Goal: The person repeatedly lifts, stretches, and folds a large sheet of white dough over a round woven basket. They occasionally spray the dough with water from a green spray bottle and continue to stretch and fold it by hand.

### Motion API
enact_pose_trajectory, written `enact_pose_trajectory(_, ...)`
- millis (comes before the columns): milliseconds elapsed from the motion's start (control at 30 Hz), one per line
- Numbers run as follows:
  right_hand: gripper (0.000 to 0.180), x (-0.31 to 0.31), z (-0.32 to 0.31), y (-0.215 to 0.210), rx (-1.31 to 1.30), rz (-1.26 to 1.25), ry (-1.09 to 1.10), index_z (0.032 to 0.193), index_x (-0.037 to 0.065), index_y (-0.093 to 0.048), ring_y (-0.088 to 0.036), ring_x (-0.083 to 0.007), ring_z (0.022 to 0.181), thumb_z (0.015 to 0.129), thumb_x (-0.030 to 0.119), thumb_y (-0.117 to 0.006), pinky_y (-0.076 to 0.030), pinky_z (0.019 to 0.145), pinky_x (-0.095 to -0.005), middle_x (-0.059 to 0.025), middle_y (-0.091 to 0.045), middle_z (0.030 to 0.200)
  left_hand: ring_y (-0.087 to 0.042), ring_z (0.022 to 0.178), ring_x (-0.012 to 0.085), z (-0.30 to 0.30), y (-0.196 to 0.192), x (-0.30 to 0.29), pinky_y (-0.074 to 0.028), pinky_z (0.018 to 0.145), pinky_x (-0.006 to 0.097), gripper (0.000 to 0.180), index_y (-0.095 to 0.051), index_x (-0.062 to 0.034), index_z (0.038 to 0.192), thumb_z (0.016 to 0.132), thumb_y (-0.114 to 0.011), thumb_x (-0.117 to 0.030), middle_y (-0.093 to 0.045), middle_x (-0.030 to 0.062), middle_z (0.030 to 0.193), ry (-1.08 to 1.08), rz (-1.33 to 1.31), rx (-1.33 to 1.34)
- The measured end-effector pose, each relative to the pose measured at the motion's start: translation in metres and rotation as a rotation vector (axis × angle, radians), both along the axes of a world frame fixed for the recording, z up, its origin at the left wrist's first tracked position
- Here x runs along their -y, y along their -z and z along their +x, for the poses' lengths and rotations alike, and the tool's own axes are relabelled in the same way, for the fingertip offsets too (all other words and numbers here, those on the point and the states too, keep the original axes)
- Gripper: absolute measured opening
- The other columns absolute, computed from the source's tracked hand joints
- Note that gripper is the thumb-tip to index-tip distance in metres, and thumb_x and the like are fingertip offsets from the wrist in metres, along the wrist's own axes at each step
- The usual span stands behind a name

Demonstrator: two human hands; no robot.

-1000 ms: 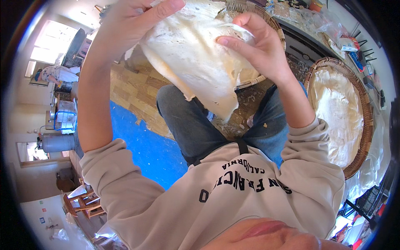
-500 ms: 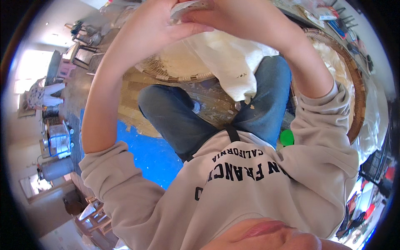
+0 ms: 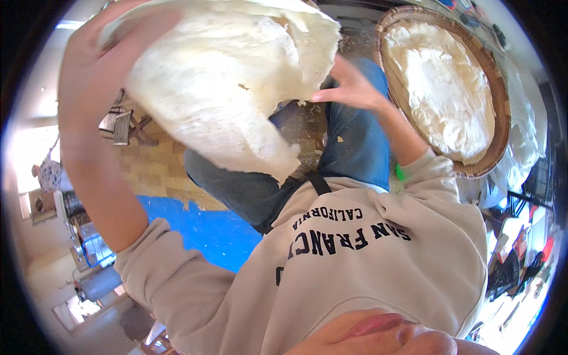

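A large cream-white sheet [image 3: 213, 89], thin and soft-looking with ragged edges, hangs spread above my lap. One pointed end droops toward my waist. My left hand [image 3: 94, 59], smeared by motion, grips its upper left edge, the fingers lying over the surface. At its right edge my right hand [image 3: 355, 89] has the thumb in front, and its other fingers are partly hidden behind the sheet. What the sheet is made of I cannot tell.
To the right stands a round woven basket [image 3: 503, 118] with a creamy white crumpled mass [image 3: 441, 89] in it. Clear plastic [image 3: 523, 118] lies beyond. A blue patch [image 3: 195, 231] covers the floor at left. Farther left are a person [image 3: 52, 174] and a grey cylinder [image 3: 97, 285].
My hands have parted from close together at the top, the left going left and the right going right and down. The sheet is lifted and spread between them, no longer draped over the near basket.
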State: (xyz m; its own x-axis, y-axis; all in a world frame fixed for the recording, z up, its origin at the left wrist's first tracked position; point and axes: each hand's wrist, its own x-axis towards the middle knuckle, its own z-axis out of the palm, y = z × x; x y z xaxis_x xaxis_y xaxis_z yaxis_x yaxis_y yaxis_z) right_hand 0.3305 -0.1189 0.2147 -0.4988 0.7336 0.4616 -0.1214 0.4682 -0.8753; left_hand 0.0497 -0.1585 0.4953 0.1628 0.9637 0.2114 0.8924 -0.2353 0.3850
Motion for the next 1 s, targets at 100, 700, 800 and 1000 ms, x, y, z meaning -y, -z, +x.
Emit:
enact_pose_trajectory(100,0.046,0.009,-0.018,0.021,0.21,0.014,0.26,0.117,0.004,-0.062,-0.061,-0.0204,0.106,0.084,0.033,-0.076,-0.047,0.094,-0.0358,-0.0092,-0.065,0.114,-0.062,0.09,0.0111,-0.012,-0.015,0.016,-0.047,0.082,0.024,0.037,-0.068,-0.0033,0.112,0.089,-0.07,-0.033,-0.068,0.0074,0.096,-0.033,0.167,-0.1)
enact_pose_trajectory(700,0.025,-0.036,0.354,-0.178,0.687,0.121,0.991,0.109,0.004,-0.068,-0.064,-0.011,0.079,0.092,0.022,-0.066,-0.054,0.072,-0.0267,-0.0037,-0.07,0.09,-0.056,0.078,0.0088,0.136,0.063,-0.176,-0.044,0.067,0.029,0.035,-0.069,-0.0086,0.109,0.088,-0.064,-0.035,-0.068,-0.0001,0.088,0.26,-0.064,-0.09)
enact_pose_trajectory(800,0.03,-0.092,0.43,-0.141,0.804,0.106,0.927,0.115,0.005,-0.067,-0.061,-0.0085,0.088,0.09,0.022,-0.068,-0.049,0.08,-0.0248,-0.0018,-0.07,0.098,-0.066,0.067,0.0207,0.221,0.123,-0.224,-0.052,0.062,0.037,0.019,-0.068,0.0003,0.087,0.084,-0.064,-0.018,-0.066,0.0144,0.072,0.305,-0.124,0.132)
enact_pose_trajectory(1000,0.035,-0.062,0.521,-0.166,0.916,0.274,1.308,0.121,0.012,-0.066,-0.064,-0.0172,0.104,0.087,0.005,-0.061,-0.048,0.092,-0.0288,-0.005,-0.068,0.115,-0.066,0.075,0.0234,0.334,0.143,-0.27,-0.051,0.07,0.039,0.013,-0.069,-0.0011,0.084,0.085,-0.063,-0.013,-0.067,0.0162,0.079,0.484,0.244,0.316)
